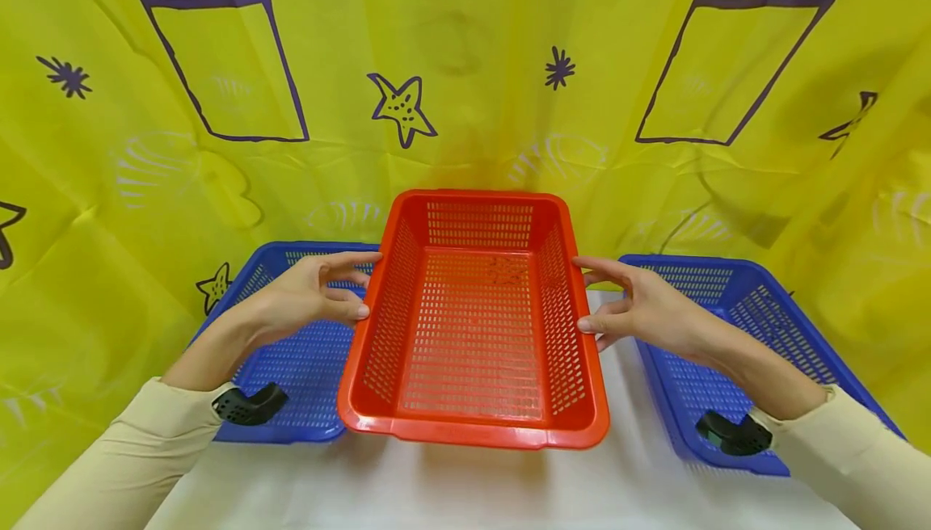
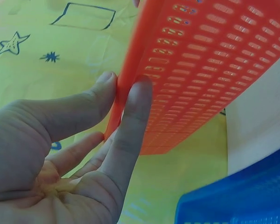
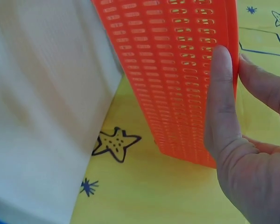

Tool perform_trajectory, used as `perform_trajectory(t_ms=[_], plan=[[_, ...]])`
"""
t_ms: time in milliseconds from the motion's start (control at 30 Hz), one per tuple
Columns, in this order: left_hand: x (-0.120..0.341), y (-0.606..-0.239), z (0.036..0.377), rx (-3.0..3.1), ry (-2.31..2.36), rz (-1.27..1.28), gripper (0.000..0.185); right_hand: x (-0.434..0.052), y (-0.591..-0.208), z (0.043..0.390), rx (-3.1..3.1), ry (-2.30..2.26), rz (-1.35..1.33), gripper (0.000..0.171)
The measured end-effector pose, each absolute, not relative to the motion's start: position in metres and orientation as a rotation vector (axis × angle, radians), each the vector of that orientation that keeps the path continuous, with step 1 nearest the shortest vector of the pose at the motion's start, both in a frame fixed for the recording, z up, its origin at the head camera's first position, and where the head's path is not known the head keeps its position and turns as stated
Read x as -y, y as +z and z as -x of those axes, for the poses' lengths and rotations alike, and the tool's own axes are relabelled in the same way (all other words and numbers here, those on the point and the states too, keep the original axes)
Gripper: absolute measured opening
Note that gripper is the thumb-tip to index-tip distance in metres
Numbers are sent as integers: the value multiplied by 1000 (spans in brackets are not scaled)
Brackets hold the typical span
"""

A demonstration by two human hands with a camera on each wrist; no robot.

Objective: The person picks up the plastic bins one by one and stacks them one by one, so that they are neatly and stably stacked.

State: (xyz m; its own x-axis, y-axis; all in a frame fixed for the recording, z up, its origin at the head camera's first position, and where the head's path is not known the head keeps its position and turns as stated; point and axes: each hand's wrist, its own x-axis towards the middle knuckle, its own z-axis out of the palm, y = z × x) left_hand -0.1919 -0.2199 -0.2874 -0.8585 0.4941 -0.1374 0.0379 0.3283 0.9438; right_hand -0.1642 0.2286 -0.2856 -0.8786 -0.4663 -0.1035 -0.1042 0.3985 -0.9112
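Cream sleeves (image 1: 109, 465) lie nearest in the head view; left hand (image 1: 309, 292) and right hand (image 1: 643, 304) pinch the red basket (image 1: 465, 431) — seemingly above the white table (image 1: 436, 494). Left wrist view adds a finger (image 2: 133, 109) against its outer wall (image 2: 200, 60); right wrist, likewise.

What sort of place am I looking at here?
Perhaps a makeshift indoor workstation: a patterned yellow sheet hangs behind a white surface, with blue baskets either side of a red basket.
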Motion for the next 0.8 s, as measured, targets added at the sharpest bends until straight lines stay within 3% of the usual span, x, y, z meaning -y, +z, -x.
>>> perform_trajectory(t_ms=[800], plan=[[326, -266, 191, -2284, 1487, -453, 75, -116, -290, 190, -2135, -1691, 591, 90]])
